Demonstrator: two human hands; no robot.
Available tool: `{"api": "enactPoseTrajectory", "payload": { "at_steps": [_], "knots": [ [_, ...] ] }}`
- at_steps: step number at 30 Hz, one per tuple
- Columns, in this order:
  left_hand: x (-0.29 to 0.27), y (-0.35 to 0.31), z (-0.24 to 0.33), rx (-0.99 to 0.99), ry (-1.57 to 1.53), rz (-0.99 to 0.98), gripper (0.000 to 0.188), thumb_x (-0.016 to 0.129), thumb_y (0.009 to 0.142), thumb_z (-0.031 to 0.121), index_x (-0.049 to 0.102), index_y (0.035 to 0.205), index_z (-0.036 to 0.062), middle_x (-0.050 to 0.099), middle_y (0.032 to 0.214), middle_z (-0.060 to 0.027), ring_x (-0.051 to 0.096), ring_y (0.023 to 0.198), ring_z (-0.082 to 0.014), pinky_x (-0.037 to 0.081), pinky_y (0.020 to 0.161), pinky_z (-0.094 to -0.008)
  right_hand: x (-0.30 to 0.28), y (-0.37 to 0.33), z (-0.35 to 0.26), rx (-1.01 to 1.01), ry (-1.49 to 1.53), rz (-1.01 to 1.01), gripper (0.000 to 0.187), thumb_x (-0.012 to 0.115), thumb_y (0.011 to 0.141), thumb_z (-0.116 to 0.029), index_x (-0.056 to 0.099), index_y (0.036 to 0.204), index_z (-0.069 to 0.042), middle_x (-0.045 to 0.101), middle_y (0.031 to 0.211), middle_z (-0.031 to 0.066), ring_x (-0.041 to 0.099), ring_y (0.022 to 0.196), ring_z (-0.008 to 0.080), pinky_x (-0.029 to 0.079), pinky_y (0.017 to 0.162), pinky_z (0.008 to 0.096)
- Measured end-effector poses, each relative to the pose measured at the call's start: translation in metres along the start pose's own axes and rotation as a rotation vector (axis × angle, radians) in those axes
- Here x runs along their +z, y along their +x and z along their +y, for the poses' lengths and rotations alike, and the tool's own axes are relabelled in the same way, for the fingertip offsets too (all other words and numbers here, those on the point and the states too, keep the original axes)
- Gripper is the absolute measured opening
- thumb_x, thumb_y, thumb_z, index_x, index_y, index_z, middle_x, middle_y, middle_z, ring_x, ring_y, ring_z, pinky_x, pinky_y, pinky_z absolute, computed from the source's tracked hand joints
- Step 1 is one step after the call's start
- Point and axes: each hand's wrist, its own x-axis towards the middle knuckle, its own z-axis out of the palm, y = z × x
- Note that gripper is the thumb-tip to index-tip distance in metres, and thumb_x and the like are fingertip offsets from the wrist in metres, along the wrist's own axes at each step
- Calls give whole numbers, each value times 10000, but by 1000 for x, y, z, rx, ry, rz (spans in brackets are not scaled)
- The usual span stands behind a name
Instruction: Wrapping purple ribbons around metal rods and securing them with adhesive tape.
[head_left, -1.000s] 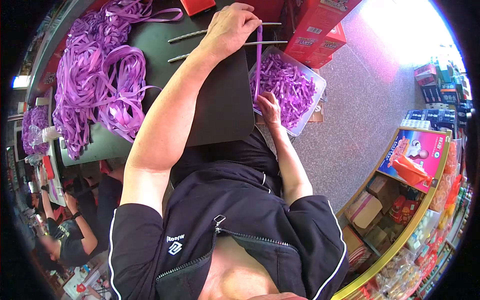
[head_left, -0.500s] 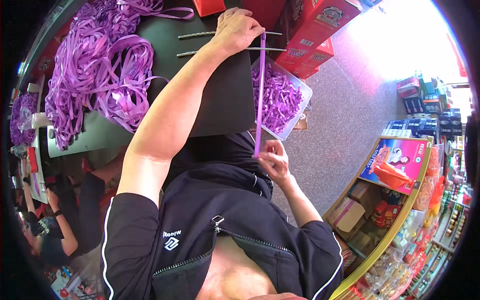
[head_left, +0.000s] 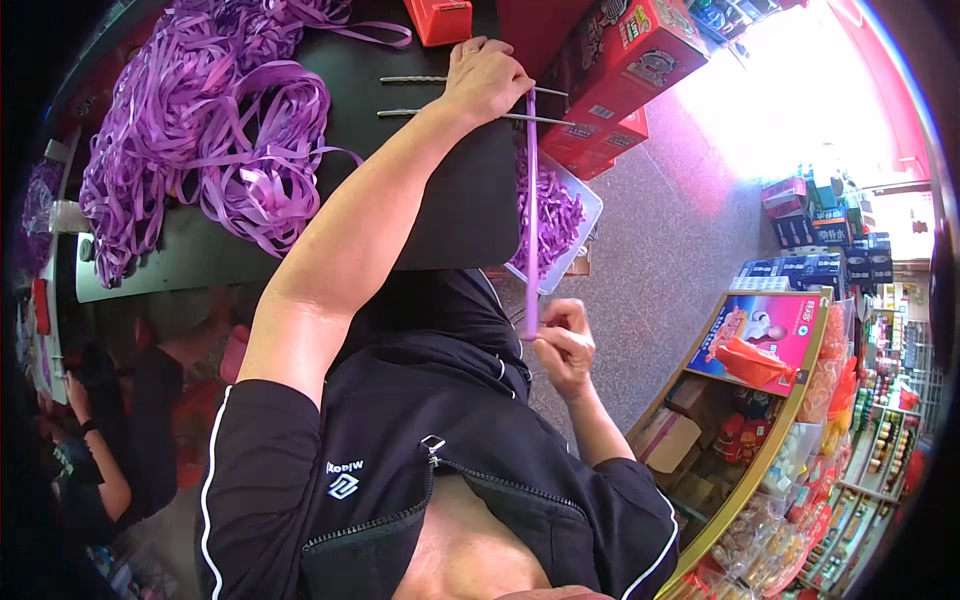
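A narrow purple ribbon runs taut between my two hands, past the right edge of the black tabletop. My left hand lies over two thin metal rods at the far side, its fingertips pinched on the ribbon's far end. The near end is pinched between thumb and fingers of my right hand, held in the air beside my lap. Below the ribbon, a clear plastic bin holds many short purple ribbon pieces.
A big tangled heap of purple ribbon covers the table's left part. A red object sits at the far edge. Red boxes are stacked far right; a glass display case stands at right. Another person's arm shows at left.
The whole view has shifted slightly. My right hand sits a little lower in the picture, and the ribbon remains stretched between both hands.
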Motion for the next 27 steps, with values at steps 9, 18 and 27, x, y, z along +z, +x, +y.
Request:
{"api": "enactPoseTrajectory", "payload": {
  "at_steps": [9,18,27],
  "knots": [
    [-5,0,3,-15,-29,-14,211,613,801,333,746,862,181,521,1276,-69,352,1261,-315,220,1055,-448,-41,94,-60,-439,312,293,350,666,796,-417,622,640,-107,390,810,25,347,743,170,245,637,314],
    [-1,-1,1,8,20,16,226,604,802,335,745,862,169,539,1222,-56,376,1227,-302,236,1039,-450,-30,142,-86,-593,218,-59,278,754,701,-338,712,750,-67,479,723,21,403,645,156,264,577,293],
    [0,0,3,8,26,16,242,599,812,337,739,870,148,538,1205,-46,384,1207,-294,248,1028,-442,-37,67,-64,-292,140,-105,179,771,669,-202,706,733,-48,499,713,27,439,650,150,293,584,291]
  ]
}}
